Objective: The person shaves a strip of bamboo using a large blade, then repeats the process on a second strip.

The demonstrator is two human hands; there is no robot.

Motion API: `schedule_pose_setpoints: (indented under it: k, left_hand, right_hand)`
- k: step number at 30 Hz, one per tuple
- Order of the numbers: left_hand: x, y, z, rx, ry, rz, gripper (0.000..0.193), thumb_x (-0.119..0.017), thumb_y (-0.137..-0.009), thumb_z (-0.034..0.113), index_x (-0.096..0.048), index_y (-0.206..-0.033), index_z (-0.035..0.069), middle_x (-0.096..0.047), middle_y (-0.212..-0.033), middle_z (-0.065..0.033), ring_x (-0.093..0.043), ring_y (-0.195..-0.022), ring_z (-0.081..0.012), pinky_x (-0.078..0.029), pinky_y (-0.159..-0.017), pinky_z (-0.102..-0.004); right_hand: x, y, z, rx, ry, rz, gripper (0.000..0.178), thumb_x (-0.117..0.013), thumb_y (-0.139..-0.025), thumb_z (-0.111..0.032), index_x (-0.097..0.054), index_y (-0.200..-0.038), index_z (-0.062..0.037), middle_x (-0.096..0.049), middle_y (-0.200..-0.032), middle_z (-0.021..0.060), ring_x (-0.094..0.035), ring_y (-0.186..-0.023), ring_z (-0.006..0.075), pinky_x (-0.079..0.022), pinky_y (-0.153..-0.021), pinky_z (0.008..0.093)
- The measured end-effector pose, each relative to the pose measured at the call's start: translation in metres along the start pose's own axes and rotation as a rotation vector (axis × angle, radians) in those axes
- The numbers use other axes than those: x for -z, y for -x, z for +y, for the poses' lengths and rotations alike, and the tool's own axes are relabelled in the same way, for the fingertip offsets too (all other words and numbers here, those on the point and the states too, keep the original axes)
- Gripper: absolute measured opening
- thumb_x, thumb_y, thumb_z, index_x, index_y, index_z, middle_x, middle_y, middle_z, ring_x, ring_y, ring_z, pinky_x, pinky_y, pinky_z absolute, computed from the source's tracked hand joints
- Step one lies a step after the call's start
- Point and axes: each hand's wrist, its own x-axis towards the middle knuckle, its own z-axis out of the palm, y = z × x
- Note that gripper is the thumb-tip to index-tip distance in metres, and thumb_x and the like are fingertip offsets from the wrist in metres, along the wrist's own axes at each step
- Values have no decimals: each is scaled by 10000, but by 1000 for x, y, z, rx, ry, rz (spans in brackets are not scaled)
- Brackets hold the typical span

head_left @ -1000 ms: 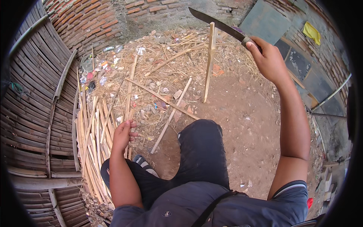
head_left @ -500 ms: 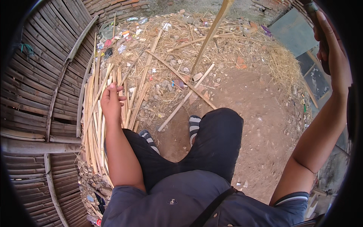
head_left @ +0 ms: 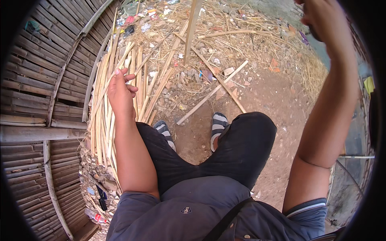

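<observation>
My left hand [head_left: 122,94] hovers over a pile of pale split bamboo strips [head_left: 102,108], its fingers loosely bent and apart, with nothing visible in it. My right hand [head_left: 327,30] is raised at the upper right, its fingers curled round a dark object [head_left: 315,34]; most of that object is hidden, and its kind does not show. Ahead of me a long bamboo strip [head_left: 192,34] stands nearly upright, its top out of view. A round pale stick [head_left: 213,91] and a flat strip [head_left: 219,78] lie crossed on the ground before my feet.
A woven bamboo wall [head_left: 36,88] runs along my left. Straw and rubble [head_left: 257,48] cover the ground ahead, with bits of litter [head_left: 145,27] at the far left. Bare dirt [head_left: 277,92] lies to the right. A plastic bottle [head_left: 95,216] rests at the lower left.
My right hand has moved inward and higher, and its fingers are more curled. The upright strip leans less to the right. My left hand stays over the pile, and the whole view has shifted.
</observation>
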Motion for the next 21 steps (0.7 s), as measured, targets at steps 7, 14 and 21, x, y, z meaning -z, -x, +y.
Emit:
schedule_pose_setpoints:
  k: [7, 14, 21]
  left_hand:
    - [1, -1, 3, -5, 19, -20, 514, -513, -1081, 472, -639, -1254, 5, -677, -968, -52, -526, -631, -50, -401, -570, -209]
    - [15, -3, 5, -3, 56, -9, 492, -497, -1092, 457, -643, -1230, 8, -658, -910, -37, -490, -595, -39, -373, -553, -206]
    - [7, 2, 5, -37, 137, 58, 501, -484, -1097, 461, -638, -1213, -2, -652, -898, -42, -486, -591, -44, -370, -553, -210]
  right_hand:
    - [-99, -6, -7, 76, -107, -126, 397, -572, -1026, -343, -685, -1041, 38, -688, -899, 302, -684, -915, 470, -525, -797, 499]
    - [-53, -32, 1, 47, -112, -35, 403, -576, -1039, -384, -684, -1151, -13, -635, -761, 85, -613, -658, 157, -491, -603, 328]
    - [-76, -8, 3, 174, 54, -20, 462, -540, -1053, -424, -692, -1282, -53, -727, -840, 104, -701, -724, 235, -552, -669, 378]
